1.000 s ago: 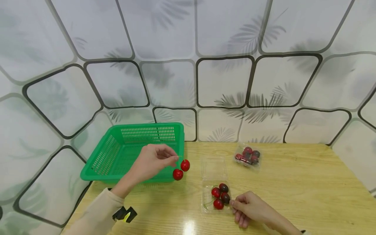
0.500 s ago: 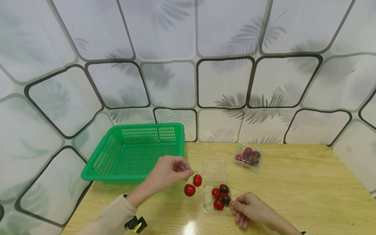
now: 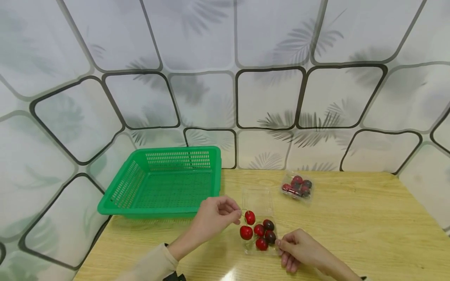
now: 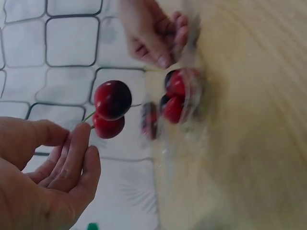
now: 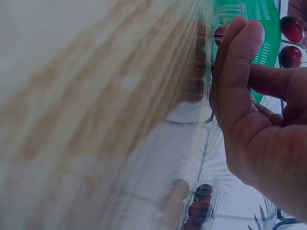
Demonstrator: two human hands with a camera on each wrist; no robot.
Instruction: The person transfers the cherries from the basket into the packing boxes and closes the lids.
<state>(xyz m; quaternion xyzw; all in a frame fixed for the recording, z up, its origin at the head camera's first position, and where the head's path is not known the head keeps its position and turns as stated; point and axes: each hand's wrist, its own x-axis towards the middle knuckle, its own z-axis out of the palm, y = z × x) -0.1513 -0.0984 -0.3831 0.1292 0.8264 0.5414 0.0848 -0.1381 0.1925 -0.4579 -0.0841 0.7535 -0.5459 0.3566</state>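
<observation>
My left hand (image 3: 218, 218) pinches the thin green stems of a pair of cherries (image 3: 246, 233). The pair hangs over the left side of an open clear plastic box (image 3: 246, 249). Inside that box lie several red and dark cherries (image 3: 261, 244). In the left wrist view, the hanging cherries (image 4: 112, 99) are just beyond the left fingertips. At the box's right edge, my right hand (image 3: 299, 249) holds the rim between thumb and forefinger. The right wrist view shows its fingers (image 5: 240, 67) against the clear wall, the thumb partly hidden.
A green slotted basket (image 3: 158, 214) stands at the left against the patterned wall covering. Farther back on the right lies a shut clear box of cherries (image 3: 297, 187). The first box's raised clear lid (image 3: 256, 199) leans toward the back of the wooden table (image 3: 351, 218).
My left hand has carried the cherry pair rightward and toward me, from beside the green basket to over the open box. My right hand has stayed at the box's edge.
</observation>
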